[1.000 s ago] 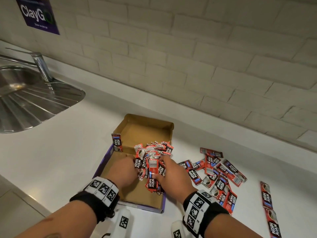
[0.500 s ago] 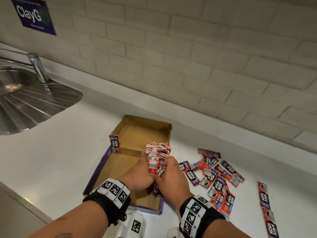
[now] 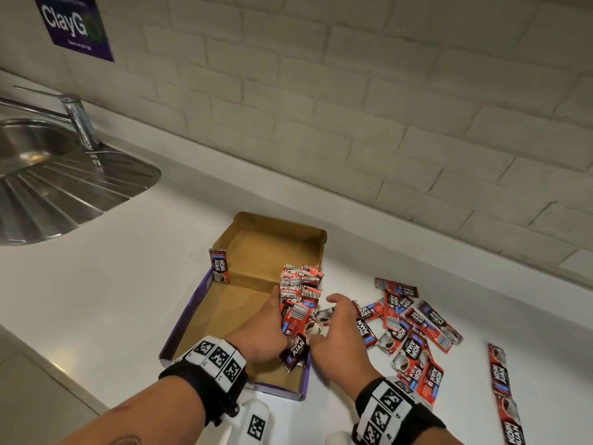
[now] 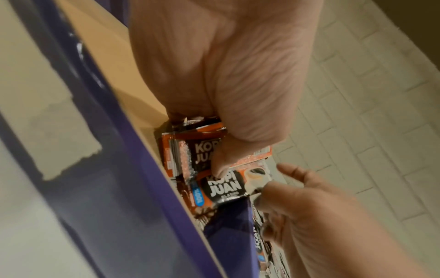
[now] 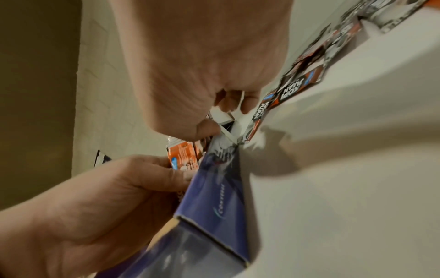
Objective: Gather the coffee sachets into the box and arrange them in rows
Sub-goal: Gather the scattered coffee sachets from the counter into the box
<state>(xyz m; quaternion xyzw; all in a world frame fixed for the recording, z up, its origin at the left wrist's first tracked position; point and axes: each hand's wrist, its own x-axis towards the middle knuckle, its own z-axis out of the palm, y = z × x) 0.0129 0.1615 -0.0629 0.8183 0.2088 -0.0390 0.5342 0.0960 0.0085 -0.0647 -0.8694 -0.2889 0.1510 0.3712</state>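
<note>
A shallow cardboard box (image 3: 231, 303), brown inside and purple outside, lies open on the white counter. My left hand (image 3: 272, 326) grips a bundle of red coffee sachets (image 3: 300, 290) standing on edge against the box's right wall; in the left wrist view its thumb (image 4: 219, 165) presses on them. My right hand (image 3: 333, 329) is just right of the bundle with fingers spread, its thumb (image 4: 269, 190) touching one sachet (image 4: 223, 188) at the box rim. One sachet (image 3: 219, 264) leans upright on the left wall. Several loose sachets (image 3: 414, 326) lie scattered to the right.
A joined strip of sachets (image 3: 500, 380) lies at the far right. A steel sink with drainer (image 3: 48, 187) and tap (image 3: 77, 117) sits at the far left. The brick wall (image 3: 353, 123) runs close behind the box.
Both hands squeezed the bundle together over the box; now the bundle stands tighter at the right wall, and my right hand has loosened and drawn off to the right.
</note>
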